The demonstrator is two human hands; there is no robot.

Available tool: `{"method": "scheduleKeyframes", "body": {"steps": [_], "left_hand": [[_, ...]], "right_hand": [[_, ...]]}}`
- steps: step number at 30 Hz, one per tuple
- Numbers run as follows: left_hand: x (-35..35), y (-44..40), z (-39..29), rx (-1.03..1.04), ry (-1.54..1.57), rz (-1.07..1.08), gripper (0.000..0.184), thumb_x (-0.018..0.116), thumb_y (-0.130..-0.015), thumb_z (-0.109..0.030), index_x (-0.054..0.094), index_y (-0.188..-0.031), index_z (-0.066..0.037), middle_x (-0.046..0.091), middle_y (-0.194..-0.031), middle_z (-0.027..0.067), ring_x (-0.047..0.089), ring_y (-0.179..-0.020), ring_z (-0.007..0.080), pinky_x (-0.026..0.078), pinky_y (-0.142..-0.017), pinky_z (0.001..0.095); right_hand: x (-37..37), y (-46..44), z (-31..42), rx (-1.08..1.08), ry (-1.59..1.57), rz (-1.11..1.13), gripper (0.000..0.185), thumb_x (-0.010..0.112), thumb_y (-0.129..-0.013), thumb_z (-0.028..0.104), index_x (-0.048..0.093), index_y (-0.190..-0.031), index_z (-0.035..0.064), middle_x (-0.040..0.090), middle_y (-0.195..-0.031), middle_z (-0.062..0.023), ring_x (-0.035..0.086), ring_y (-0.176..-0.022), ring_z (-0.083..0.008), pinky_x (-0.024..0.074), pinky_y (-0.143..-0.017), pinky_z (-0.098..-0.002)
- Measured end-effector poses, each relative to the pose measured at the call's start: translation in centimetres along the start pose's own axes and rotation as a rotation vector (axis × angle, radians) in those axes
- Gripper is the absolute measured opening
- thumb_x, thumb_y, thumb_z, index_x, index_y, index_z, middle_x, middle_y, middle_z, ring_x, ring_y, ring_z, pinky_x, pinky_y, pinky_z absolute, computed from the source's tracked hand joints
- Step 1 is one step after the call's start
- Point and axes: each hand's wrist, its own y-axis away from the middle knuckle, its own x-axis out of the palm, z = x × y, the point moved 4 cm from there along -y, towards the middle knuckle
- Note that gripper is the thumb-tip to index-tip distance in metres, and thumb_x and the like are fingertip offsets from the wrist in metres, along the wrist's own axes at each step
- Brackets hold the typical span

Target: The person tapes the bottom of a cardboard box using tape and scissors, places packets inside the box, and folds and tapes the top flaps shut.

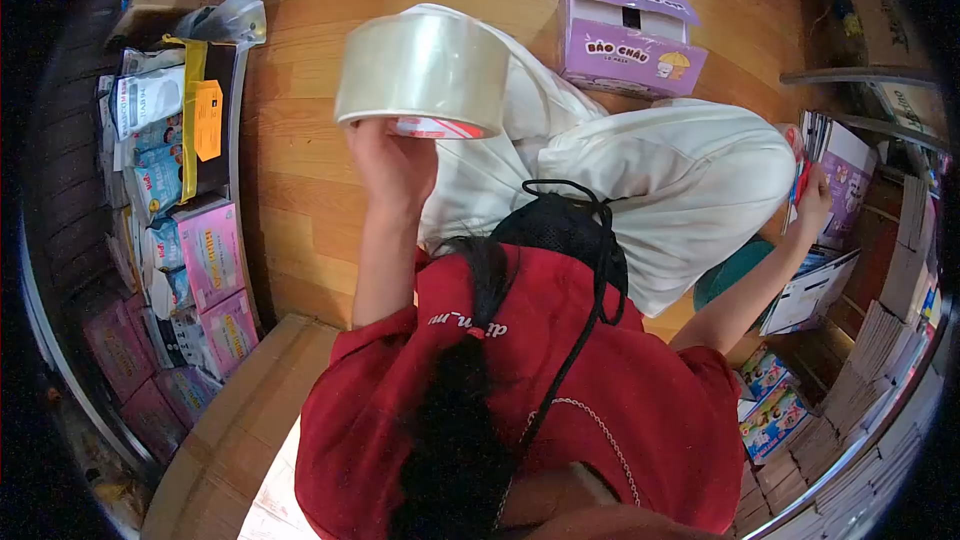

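My left hand [395,168] holds up a wide roll of clear tape [425,70], its fingers mostly hidden behind and inside the roll. Off to the right, my right hand [814,195] reaches to the shelf and has its fingers closed around something red and blue, too small to make out, beside a purple box [848,175] and upright papers. A purple carton [628,40] with an opening in its top and printed lettering stands on the wooden floor beyond my crossed legs.
On the left, a shelf holds packets and pink boxes [212,255]. A brown cardboard box [220,420] lies at lower left. Stacked goods [860,360] line the right side, near a green round object [728,275]. A black drawstring bag [560,230] rests in my lap.
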Motion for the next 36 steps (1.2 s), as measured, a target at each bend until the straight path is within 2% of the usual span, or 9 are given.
{"method": "scheduleKeyframes", "body": {"steps": [8,11,17,20,22,26,29,32,36], "left_hand": [[4.7,1.1,2.3,-0.28,0.212,0.147,0.036,0.043,-0.083,-0.008,0.048,-0.118,-0.001,0.055,-0.115,0.01,0.052,-0.11,0.0247,0.041,-0.093,0.0418],[4.8,1.0,3.6,-0.293,0.027,0.197,0.043,0.04,-0.089,-0.035,0.049,-0.119,-0.007,0.052,-0.121,0.0107,0.049,-0.114,0.027,0.038,-0.097,0.0446],[10.8,-0.7,6.7,-0.192,-0.021,0.919,0.041,0.043,-0.087,-0.029,0.055,-0.111,0.001,0.051,-0.122,0.0142,0.049,-0.113,0.0297,0.039,-0.097,0.0373],[15.8,0.3,7.2,0.027,-0.363,1.107,0.042,0.046,-0.086,-0.033,0.061,-0.106,0.001,0.048,-0.125,0.015,0.044,-0.118,0.0287,0.038,-0.097,0.0366],[17.2,0.6,8.3,0.07,-0.422,1.214,0.04,0.054,-0.083,-0.032,0.064,-0.107,-0.001,0.045,-0.13,0.0151,0.036,-0.125,0.0245,0.036,-0.097,0.0374],[18.1,0.2,7.8,0.41,-0.855,1.437,0.036,0.058,-0.083,-0.026,0.062,-0.109,-0.002,0.042,-0.134,0.014,0.038,-0.124,0.0199,0.035,-0.097,0.0358],[15.2,-0.9,7.8,0.081,-0.994,0.988,0.032,0.055,-0.085,-0.021,0.062,-0.11,-0.002,0.049,-0.128,0.0143,0.045,-0.118,0.0208,0.031,-0.101,0.0331],[11.5,-2.4,6.7,-0.014,-1.133,0.739,0.028,0.053,-0.089,-0.019,0.062,-0.105,0.002,0.061,-0.106,0.0104,0.056,-0.098,0.0152,0.041,-0.089,0.0269],[11.5,1.1,6.9,-0.252,-0.862,0.77,0.04,0.043,-0.095,-0.032,0.062,-0.092,0.004,0.06,-0.077,0.0052,0.053,-0.073,0.0113,0.043,-0.07,0.0247]], "right_hand": [[5.3,4.0,-7.1,-0.125,0.604,0.093,0.027,0.055,-0.089,0.021,0.063,-0.101,-0.0016,0.064,-0.097,-0.0121,0.061,-0.085,-0.0173,0.0468,-0.073,-0.0255],[6.4,6.1,-6.8,-0.257,0.712,0.099,0.026,0.054,-0.089,0.021,0.063,-0.1,-0.0019,0.064,-0.095,-0.0114,0.06,-0.083,-0.0168,0.0466,-0.072,-0.0259],[2.9,9.8,8.0,-0.628,0.262,-0.464,0.024,0.053,-0.089,0.019,0.063,-0.097,-0.0016,0.064,-0.089,-0.0094,0.059,-0.079,-0.0163,0.0463,-0.071,-0.0274],[10.1,17.1,17.7,-0.534,-0.027,0.168,0.025,0.051,-0.09,0.022,0.058,-0.104,0.0022,0.06,-0.095,-0.0075,0.056,-0.08,-0.0156,0.0447,-0.072,-0.0275],[15.6,20.4,15.7,-0.407,-0.282,0.845,0.059,0.05,-0.088,0.042,0.039,-0.13,0.003,0.056,-0.108,-0.0078,0.052,-0.091,-0.0152,0.0414,-0.082,-0.0289],[21.7,23.1,12.7,-0.075,-0.71,1.234,0.057,0.06,-0.083,0.025,0.036,-0.13,0.0032,0.047,-0.123,-0.0069,0.049,-0.108,-0.0183,0.0422,-0.089,-0.0316],[23.8,21.2,5.0,-0.27,-0.468,0.895,0.043,0.056,-0.084,0.013,0.043,-0.125,0.0031,0.052,-0.116,-0.0068,0.051,-0.105,-0.0165,0.0448,-0.085,-0.0303],[19.9,20.3,9.8,-0.203,-0.597,0.44,0.035,0.054,-0.086,0.011,0.049,-0.119,0.0018,0.057,-0.109,-0.0074,0.052,-0.102,-0.016,0.0445,-0.083,-0.029],[17.7,18.6,12.9,-0.312,-0.634,0.182,0.033,0.053,-0.087,0.013,0.052,-0.116,-0.0011,0.058,-0.109,-0.0093,0.053,-0.101,-0.0157,0.0418,-0.086,-0.0277]]}}
